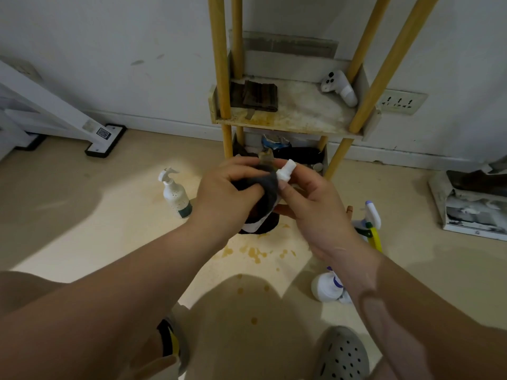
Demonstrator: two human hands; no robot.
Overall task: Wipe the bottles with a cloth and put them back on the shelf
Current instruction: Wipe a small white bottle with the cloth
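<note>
The bottle (285, 171) is largely covered by the cloth (267, 185), left hand (227, 193) and right hand (315, 209); only its top is seen. The shelf (288, 116) is cut off at the top edge. Lower-tier items (296, 153) are masked by the hands.

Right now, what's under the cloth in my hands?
A bottle: its white cap sticks out by the right hand. The left hand holds the dark cloth over its body, hiding the rest.
</note>
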